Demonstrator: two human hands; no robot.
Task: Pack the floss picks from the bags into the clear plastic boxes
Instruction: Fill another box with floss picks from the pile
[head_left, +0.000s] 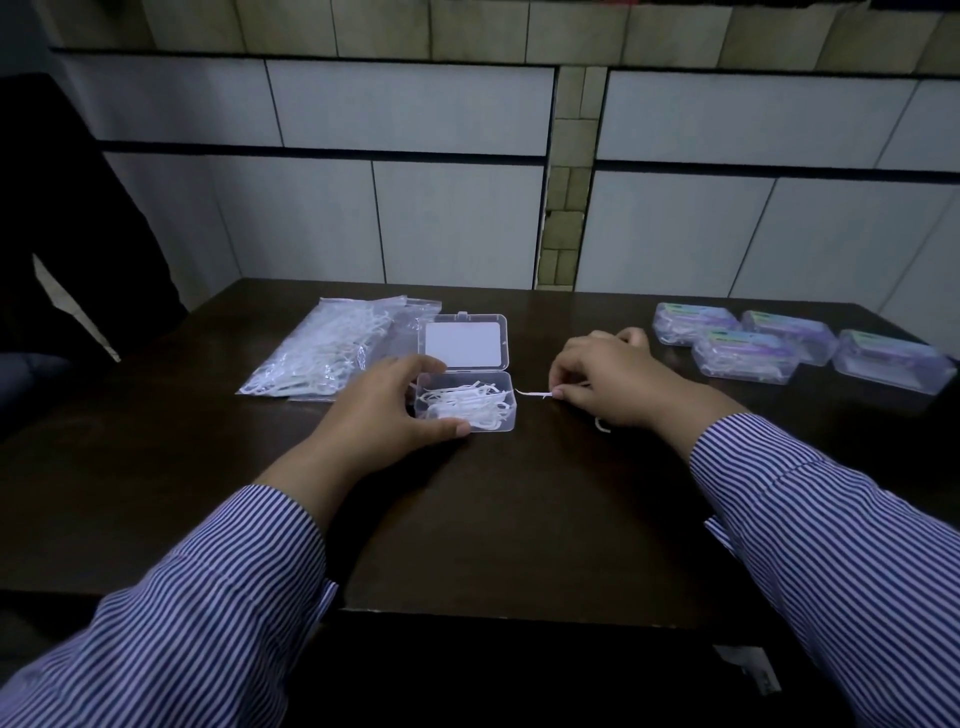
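1. While my left hand curves round the left end of the open clear box, thumb along its near edge and fingers at its far corner, the wrist lies low over the dark table.
2. My right hand is just to the right of the box, knuckles up and fingers curled down, and its fingertips pinch one floss pick that lies level just above or on the table, its thin end pointing at the box.
3. Both forearms wear striped sleeves, blue and white, reaching in from the near edge.
4. Count: one open box; four closed boxes clustered at the far right of the table, well apart from my hands; clear bags of picks lying flat at the far left, touching the open box's lid. I see at least two overlapping bags, though I cannot tell the exact number.
5. One more loose pick peeks out on the table beneath my right wrist.
6. The open box is small, rectangular and see-through, its hinged lid folded back flat away from me, with a pale rectangular panel showing in it.
7. Inside the tray sits a loose, tangled heap of white picks, too jumbled to count, filling it partway.
8. The closed boxes show green and purple labels on top.
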